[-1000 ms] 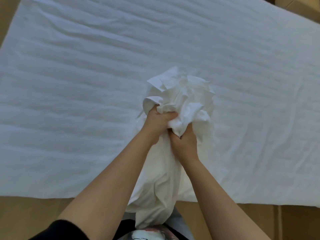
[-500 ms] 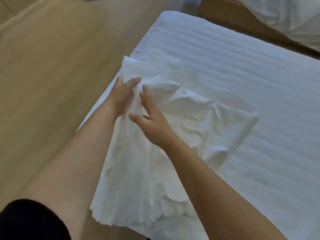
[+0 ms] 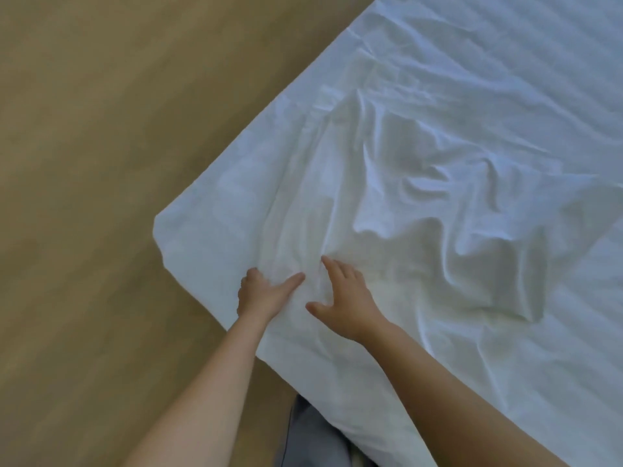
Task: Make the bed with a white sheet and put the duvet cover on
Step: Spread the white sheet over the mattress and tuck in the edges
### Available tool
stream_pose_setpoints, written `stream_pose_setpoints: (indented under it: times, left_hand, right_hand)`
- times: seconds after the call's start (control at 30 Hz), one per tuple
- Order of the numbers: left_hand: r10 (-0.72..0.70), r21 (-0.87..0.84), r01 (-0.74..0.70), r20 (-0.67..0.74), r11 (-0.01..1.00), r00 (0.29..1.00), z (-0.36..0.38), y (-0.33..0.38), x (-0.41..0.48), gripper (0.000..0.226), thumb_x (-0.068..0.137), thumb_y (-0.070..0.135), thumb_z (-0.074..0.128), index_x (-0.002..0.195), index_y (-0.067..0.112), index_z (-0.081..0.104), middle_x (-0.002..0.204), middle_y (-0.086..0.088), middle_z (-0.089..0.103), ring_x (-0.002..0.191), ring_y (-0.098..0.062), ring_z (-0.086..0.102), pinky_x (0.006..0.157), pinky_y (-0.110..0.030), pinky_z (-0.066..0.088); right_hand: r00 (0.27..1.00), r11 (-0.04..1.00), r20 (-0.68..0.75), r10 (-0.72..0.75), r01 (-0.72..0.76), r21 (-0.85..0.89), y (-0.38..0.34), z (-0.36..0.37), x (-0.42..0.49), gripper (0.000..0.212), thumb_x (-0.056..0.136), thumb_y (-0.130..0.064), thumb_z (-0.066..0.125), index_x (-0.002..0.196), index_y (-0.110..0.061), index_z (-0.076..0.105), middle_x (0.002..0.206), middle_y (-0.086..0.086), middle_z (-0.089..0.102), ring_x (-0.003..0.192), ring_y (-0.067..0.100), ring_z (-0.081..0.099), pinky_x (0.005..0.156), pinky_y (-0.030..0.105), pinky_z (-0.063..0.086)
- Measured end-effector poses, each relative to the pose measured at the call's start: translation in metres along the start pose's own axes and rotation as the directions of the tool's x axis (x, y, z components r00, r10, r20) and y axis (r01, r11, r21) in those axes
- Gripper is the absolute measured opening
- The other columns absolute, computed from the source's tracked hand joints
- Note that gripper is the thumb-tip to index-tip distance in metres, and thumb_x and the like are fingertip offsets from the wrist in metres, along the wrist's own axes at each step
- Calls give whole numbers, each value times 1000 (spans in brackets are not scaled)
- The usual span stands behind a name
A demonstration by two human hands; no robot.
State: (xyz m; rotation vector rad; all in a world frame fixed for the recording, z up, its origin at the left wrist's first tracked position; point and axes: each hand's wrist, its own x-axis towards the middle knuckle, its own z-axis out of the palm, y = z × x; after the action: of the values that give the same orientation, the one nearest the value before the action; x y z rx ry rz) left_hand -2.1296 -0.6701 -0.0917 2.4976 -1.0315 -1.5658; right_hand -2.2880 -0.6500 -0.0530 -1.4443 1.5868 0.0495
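Observation:
A rumpled white sheet (image 3: 404, 197) lies over the near corner of the white mattress (image 3: 590, 332), with raised folds across its middle. My left hand (image 3: 263, 293) is at the mattress's left edge, thumb lying straight on the sheet and fingers bent down into the fabric. A little to its right, my right hand (image 3: 344, 301) rests flat on the sheet with fingers spread. The sheet's loose edge ends in a fold to the right of my hands. No duvet cover is in view.
Tan wooden floor (image 3: 101, 163) fills the left half of the view, along the bed's edge and around its rounded corner (image 3: 161, 230). My grey trouser leg (image 3: 310, 433) stands against the near side of the bed.
The bunched sheet I held in both hands has been dropped onto the mattress and spread. My view has swung to the bed's corner and both hands now lie low on the fabric.

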Motion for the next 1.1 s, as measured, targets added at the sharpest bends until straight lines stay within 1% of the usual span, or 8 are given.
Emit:
stream_pose_setpoints:
  times: [0.13,0.23,0.33,0.47,0.6,0.73,0.9,1.1]
  left_hand:
    - [87,249,-84,-2,965,996,-17,12,-6,55,71,63,65,92,15,50,85,3,57,76,-18,54,55,-27,38]
    - [261,384,-242,2,891,965,-24,29,-22,33,82,48,60,70,19,50,69,4,55,61,-13,53,48,-26,33]
    - [315,7,-317,96,948,944,-12,41,-45,22,86,38,59,89,17,65,80,0,67,76,-18,64,64,-29,50]
    - [334,-492,-165,277,855,901,-1,43,-61,8,89,29,60,97,27,63,93,6,71,84,-9,67,62,-18,51]
    - [332,-585,-160,199,795,922,21,46,-67,36,84,45,62,111,23,54,109,6,64,91,-9,63,63,-14,48]
    - [231,-697,77,337,713,913,46,76,-78,102,59,55,72,143,24,24,130,1,54,107,-21,60,89,-40,50]
    - [404,-695,-81,315,714,859,109,151,-123,90,55,36,69,135,10,37,119,-5,59,98,-20,62,67,-28,53]
    - [588,-518,-341,446,785,675,243,223,-236,55,83,17,60,133,17,38,103,-3,56,82,-16,60,51,-21,47]
  right_hand:
    - [995,977,70,-68,81,-198,-1,20,-4,112,75,-54,67,147,-31,-17,158,0,-9,144,24,-10,116,45,8]
    - [992,962,42,-117,124,-245,-5,40,-12,126,70,-58,69,138,-36,-33,156,2,-17,143,23,-16,116,48,3]
    - [983,992,-139,-120,115,-42,-10,48,-14,118,69,-55,72,150,-24,-8,156,2,15,144,21,13,115,41,21]
    - [925,949,-379,37,86,302,5,28,-19,51,84,-26,59,129,-41,39,95,-37,49,94,0,57,73,11,42]
    - [920,942,-393,10,123,311,16,0,-19,36,87,-21,54,121,-32,50,83,-29,54,78,-8,55,60,11,40]
    - [896,941,-441,-59,197,275,27,-30,-32,38,82,-20,48,118,-28,51,81,-27,55,77,-8,56,59,8,42]
    - [784,934,-618,52,182,309,86,-91,-73,37,80,-6,49,114,-20,55,81,-18,57,81,13,60,68,28,48]
    - [614,873,-755,231,212,439,212,-161,-175,36,77,-6,62,107,-23,53,76,-16,57,70,-15,54,54,5,41]
